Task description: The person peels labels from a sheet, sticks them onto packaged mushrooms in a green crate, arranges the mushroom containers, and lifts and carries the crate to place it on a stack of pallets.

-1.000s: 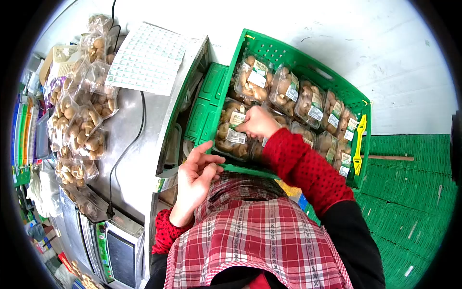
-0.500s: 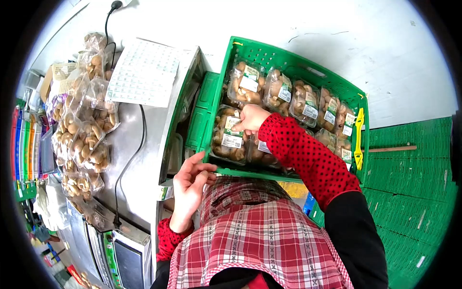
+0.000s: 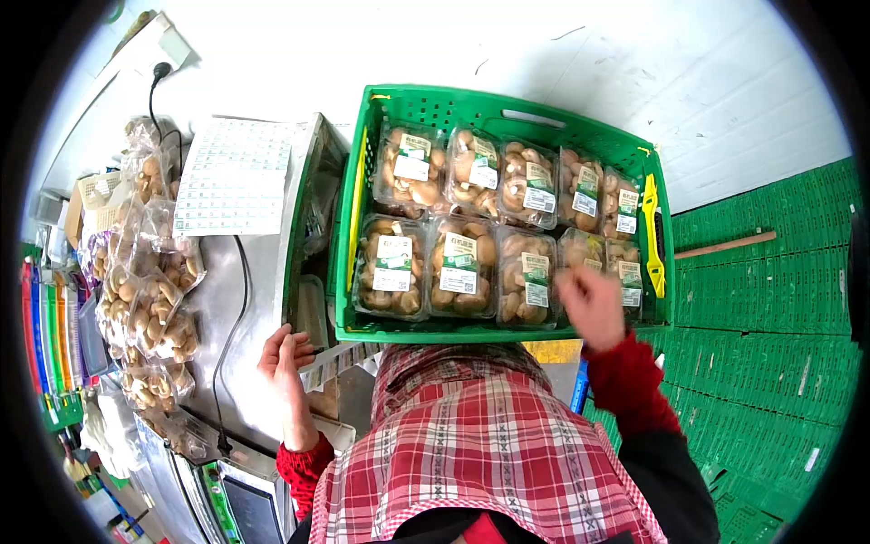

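Observation:
A green plastic crate (image 3: 507, 335) holds two rows of clear punnets of mushrooms with white and green labels. My right hand (image 3: 591, 304) is over the right part of the front row, beside a labelled mushroom punnet (image 3: 526, 281); motion smears its fingers. Left of the crate, my left hand (image 3: 285, 372) hovers by the edge of the metal table, fingers apart and slightly bent, with nothing seen in it. Another mushroom punnet (image 3: 390, 272) lies at the crate's front left corner.
Bagged mushrooms (image 3: 136, 295) lie along the metal table (image 3: 217, 317), with a printed sheet (image 3: 231, 172) and a black cable (image 3: 237, 317). A yellow handle (image 3: 652, 238) sits at the crate's right end. Green crates (image 3: 761, 299) are stacked at right.
My right hand has moved right, from the front left punnet to the right part of the front row. My left hand has left the crate's corner and shifted left. The view has shifted.

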### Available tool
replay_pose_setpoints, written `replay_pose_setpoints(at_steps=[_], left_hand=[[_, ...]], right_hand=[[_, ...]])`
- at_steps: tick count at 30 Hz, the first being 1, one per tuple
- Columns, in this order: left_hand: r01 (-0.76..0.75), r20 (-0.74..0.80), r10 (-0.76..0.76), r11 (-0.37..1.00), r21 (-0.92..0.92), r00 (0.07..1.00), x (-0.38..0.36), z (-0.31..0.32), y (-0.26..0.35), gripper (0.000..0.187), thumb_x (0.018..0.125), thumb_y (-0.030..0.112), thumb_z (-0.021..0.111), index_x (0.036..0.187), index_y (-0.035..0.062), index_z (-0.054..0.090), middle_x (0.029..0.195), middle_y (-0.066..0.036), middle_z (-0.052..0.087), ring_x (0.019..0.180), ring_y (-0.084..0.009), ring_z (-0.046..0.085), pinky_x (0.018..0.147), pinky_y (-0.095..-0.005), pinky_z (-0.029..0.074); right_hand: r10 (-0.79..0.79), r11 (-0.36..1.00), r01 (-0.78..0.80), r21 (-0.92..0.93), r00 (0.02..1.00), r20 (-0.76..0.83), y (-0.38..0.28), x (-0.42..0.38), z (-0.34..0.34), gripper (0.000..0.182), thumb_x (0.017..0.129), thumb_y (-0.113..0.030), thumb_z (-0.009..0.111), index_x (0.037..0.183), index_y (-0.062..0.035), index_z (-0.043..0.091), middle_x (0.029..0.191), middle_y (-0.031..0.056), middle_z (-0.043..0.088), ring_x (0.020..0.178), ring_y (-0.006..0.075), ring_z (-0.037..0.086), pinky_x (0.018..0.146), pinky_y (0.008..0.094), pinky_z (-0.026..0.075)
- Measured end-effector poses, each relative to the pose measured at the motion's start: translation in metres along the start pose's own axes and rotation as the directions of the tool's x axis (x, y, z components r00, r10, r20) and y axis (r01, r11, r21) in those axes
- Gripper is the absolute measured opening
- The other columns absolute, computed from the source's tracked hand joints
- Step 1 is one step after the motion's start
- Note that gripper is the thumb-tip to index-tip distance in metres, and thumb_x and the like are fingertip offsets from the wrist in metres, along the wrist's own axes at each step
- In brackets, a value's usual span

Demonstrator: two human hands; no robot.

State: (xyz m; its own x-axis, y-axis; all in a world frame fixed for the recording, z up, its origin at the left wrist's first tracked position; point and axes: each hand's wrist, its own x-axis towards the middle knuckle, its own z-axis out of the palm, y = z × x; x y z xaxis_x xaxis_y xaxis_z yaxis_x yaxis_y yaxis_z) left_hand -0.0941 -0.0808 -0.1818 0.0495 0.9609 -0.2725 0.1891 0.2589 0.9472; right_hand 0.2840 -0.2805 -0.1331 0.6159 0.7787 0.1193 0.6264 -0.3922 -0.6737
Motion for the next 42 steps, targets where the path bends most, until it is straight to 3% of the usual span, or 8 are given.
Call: replay_pose_setpoints(at_steps=[10, 22, 23, 27, 31, 33, 37, 42], left_hand=[[-0.168, 0.044, 0.163, 0.979, 0.116, 0.986, 0.031, 0.058, 0.061, 0.031, 0.096, 0.022, 0.059, 0.116, -0.0013, 0.064, 0.095, -0.009, 0.071, 0.079, -0.0121, 0.065, 0.069, -0.0254, 0.052], [-0.047, -0.454, 0.038, 0.999, -0.008, 0.890, 0.164, -0.060, -0.015, 0.037, 0.090, 0.026, 0.064, 0.112, -0.0032, 0.063, 0.101, -0.010, 0.067, 0.088, -0.0178, 0.064, 0.068, -0.0313, 0.054], [-0.090, -0.512, 0.153, 0.985, 0.147, 0.845, 0.177, -0.077, -0.015, 0.038, 0.089, 0.026, 0.066, 0.113, -0.0030, 0.062, 0.103, -0.010, 0.066, 0.089, -0.0186, 0.063, 0.071, -0.0322, 0.054], [-0.114, -0.469, 0.743, 0.582, 0.805, 0.478, 0.196, -0.169, 0.062, 0.068, 0.082, 0.033, 0.072, 0.135, 0.0013, 0.045, 0.138, -0.023, 0.047, 0.127, -0.0373, 0.045, 0.105, -0.0438, 0.039], [0.365, -0.631, 0.573, 0.518, 0.773, 0.523, 0.258, -0.290, 0.107, 0.097, 0.076, 0.057, 0.070, 0.146, -0.0001, 0.032, 0.152, -0.023, 0.032, 0.144, -0.0357, 0.024, 0.116, -0.0432, 0.024], [0.336, -0.706, 0.193, 0.775, 0.536, 0.681, 0.265, -0.338, 0.112, 0.102, 0.073, 0.056, 0.074, 0.143, -0.0063, 0.033, 0.139, -0.028, 0.047, 0.130, -0.0392, 0.046, 0.107, -0.0425, 0.039], [0.072, -0.709, 0.315, 0.886, 0.458, 0.631, 0.231, -0.320, 0.100, 0.096, 0.062, 0.036, 0.088, 0.134, -0.0045, 0.041, 0.126, -0.025, 0.057, 0.115, -0.0358, 0.058, 0.098, -0.0415, 0.047], [0.136, -0.687, 0.363, 0.819, 0.558, 0.630, 0.198, -0.298, 0.103, 0.093, 0.057, 0.042, 0.090, 0.122, -0.0014, 0.040, 0.107, -0.024, 0.063, 0.098, -0.0367, 0.064, 0.086, -0.0421, 0.050]], right_hand=[[-0.243, 0.961, 0.260, -0.096, 0.957, 0.157, 0.029, -0.043, 0.027, 0.031, 0.085, -0.020, 0.068, 0.062, -0.0048, 0.052, 0.065, 0.0160, 0.054, 0.061, 0.0366, 0.054, 0.054, 0.0468, 0.040], [-0.047, 0.996, 0.030, 0.085, 0.977, 0.206, 0.018, -0.022, 0.039, 0.015, 0.089, -0.006, 0.059, 0.078, 0.0043, 0.056, 0.065, 0.0081, 0.057, 0.059, 0.0150, 0.053, 0.056, 0.0279, 0.042], [0.100, 0.963, 0.061, -0.261, 0.823, 0.560, 0.019, -0.004, 0.027, 0.044, 0.096, -0.042, 0.057, 0.130, -0.0136, 0.056, 0.128, 0.0194, 0.057, 0.110, 0.0286, 0.060, 0.086, 0.0424, 0.052], [-0.358, 0.913, 0.232, 0.336, 0.851, 0.384, -0.117, 0.054, 0.088, 0.009, 0.088, -0.002, 0.058, 0.082, 0.0046, 0.059, 0.067, 0.0093, 0.059, 0.061, 0.0131, 0.058, 0.057, 0.0259, 0.045], [-0.584, 0.779, 0.200, 0.594, 0.577, 0.571, -0.224, 0.103, 0.189, 0.016, 0.084, -0.007, 0.071, 0.097, 0.0017, 0.065, 0.074, 0.0050, 0.063, 0.065, 0.0089, 0.054, 0.060, 0.0245, 0.046], [-0.601, 0.774, 0.083, 0.627, 0.405, 0.689, -0.269, 0.120, 0.272, 0.022, 0.089, -0.017, 0.069, 0.101, 0.0020, 0.065, 0.075, 0.0032, 0.062, 0.067, 0.0074, 0.052, 0.061, 0.0243, 0.045], [-0.298, 0.708, -0.658, 0.257, 0.052, 0.953, -0.351, 0.125, 0.449, 0.059, 0.094, -0.044, 0.062, 0.122, 0.0056, 0.046, 0.102, 0.0189, 0.064, 0.087, 0.0250, 0.066, 0.075, 0.0366, 0.056], [-0.113, 0.397, -0.883, 0.253, 0.226, 0.967, -0.404, 0.080, 0.555, 0.057, 0.088, -0.047, 0.067, 0.126, -0.0111, 0.044, 0.101, 0.0155, 0.062, 0.081, 0.0271, 0.065, 0.068, 0.0398, 0.056]])
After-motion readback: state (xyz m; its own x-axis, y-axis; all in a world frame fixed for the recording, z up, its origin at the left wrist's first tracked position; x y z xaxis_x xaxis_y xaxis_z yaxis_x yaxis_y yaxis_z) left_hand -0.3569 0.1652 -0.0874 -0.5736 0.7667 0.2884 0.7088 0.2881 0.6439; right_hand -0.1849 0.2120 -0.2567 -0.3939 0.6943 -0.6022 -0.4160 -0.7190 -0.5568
